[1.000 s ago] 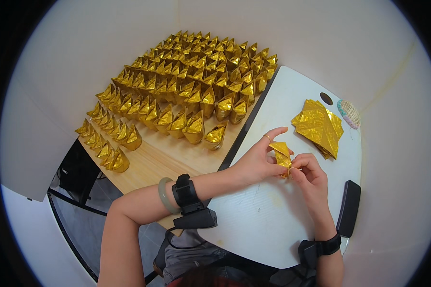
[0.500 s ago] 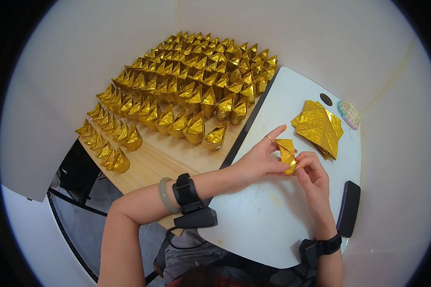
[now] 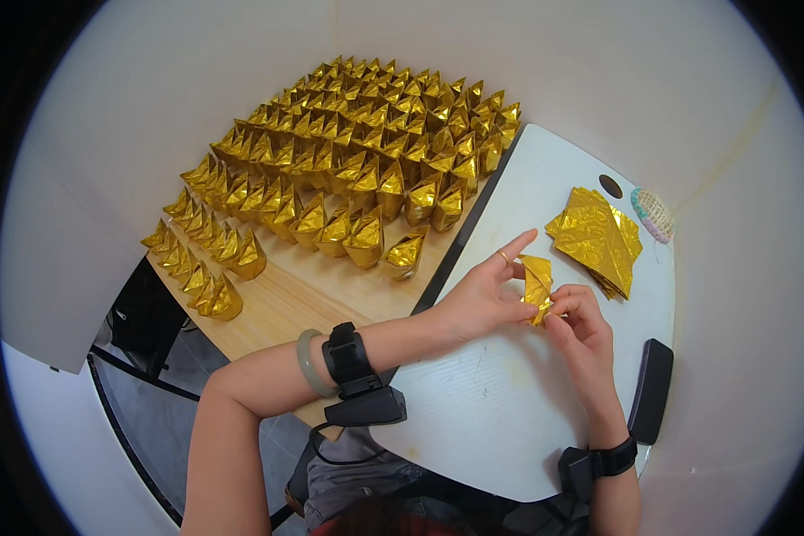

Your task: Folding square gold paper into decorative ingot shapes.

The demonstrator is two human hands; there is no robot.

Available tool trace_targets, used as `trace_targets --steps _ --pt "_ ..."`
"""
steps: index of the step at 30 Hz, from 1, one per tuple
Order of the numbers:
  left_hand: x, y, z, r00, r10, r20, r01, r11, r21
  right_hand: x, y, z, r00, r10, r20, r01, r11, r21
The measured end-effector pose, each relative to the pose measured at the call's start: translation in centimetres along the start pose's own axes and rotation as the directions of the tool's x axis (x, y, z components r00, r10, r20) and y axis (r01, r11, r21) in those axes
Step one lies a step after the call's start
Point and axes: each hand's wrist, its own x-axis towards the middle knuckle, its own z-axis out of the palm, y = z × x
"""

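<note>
Little change over the last second: both hands stay put over the white worktop (image 3: 509, 420), and the gold sheet (image 3: 536, 288) between them now stands a bit more upright and narrower than it did. I read that as a fold being creased, mid-step, the shape not yet like the finished ones.

Left hand (image 3: 482, 299): thumb and lower fingers pinch the sheet's left edge, index finger stuck out straight, off the paper. Right hand (image 3: 581, 322): fingertips pressed together on the sheet's lower right corner. The sheet is held just above the worktop, near the stack of flat gold sheets (image 3: 596, 238).

Rows of folded gold pieces (image 3: 348, 174) sit on the wooden board (image 3: 304, 286), unchanged.

Hard to see: the fold line itself is hidden behind the fingers. The dark slab (image 3: 650, 390) at the right edge could be a phone; can't tell. The small woven thing (image 3: 652, 213) is too distorted at the rim to identify.
</note>
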Motion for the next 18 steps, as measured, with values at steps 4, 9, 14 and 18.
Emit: trace_targets --steps 4,9,14,18 --pt "-0.12 0.56 0.39 1.000 -0.029 0.004 0.029 0.999 0.022 0.00 0.63 -0.19 0.996 0.066 -0.060 -0.066 0.998 0.002" --pt "-0.27 0.16 0.38 0.997 -0.018 -0.069 0.033 0.976 0.216 -0.11 0.97 -0.18 0.980 0.162 -0.116 -0.160 0.987 0.029" --pt "-0.42 0.21 0.42 0.994 0.008 -0.113 0.021 0.968 0.249 -0.15 0.70 0.19 0.972 0.191 -0.139 -0.188 0.982 0.036" --pt "-0.65 0.57 0.79 0.989 0.131 -0.070 -0.104 0.947 0.303 -0.21 0.70 0.02 0.978 0.184 -0.099 -0.180 0.983 0.043"
